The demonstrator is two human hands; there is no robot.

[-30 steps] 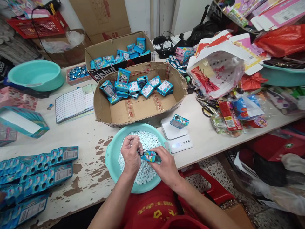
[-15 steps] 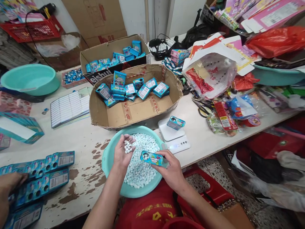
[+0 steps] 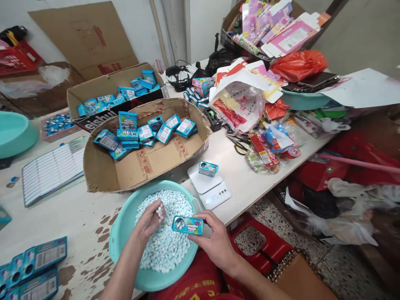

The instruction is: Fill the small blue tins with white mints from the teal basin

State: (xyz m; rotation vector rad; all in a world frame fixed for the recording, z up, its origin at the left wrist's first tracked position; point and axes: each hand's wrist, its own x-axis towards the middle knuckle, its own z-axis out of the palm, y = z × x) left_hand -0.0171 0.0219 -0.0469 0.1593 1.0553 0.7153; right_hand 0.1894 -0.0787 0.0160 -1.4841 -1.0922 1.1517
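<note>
My right hand (image 3: 215, 239) holds a small blue candy box (image 3: 188, 225) between thumb and fingers, its printed face toward me and white pieces showing in its round window. Curled over the left part of the bowl, my left hand (image 3: 146, 221) grips several small white candies (image 3: 160, 209). Beneath both hands, a turquoise plastic bowl (image 3: 116, 239) contains a heap of pale candies (image 3: 168, 248). Just beyond it, another blue box (image 3: 208, 168) rests on a white digital scale (image 3: 216, 195).
An open cardboard box (image 3: 162, 161) with several blue boxes stands behind the bowl; a second carton (image 3: 73, 98) is farther back. Rows of blue boxes (image 3: 40, 264) lie at lower left. Scissors (image 3: 240, 146), tape dispenser (image 3: 214, 121) and packets (image 3: 265, 152) sit to the right.
The view has swung right, so the scene sits farther left. My left fingers have curled in around the candies. Another person's hand at the far left has left the view.
</note>
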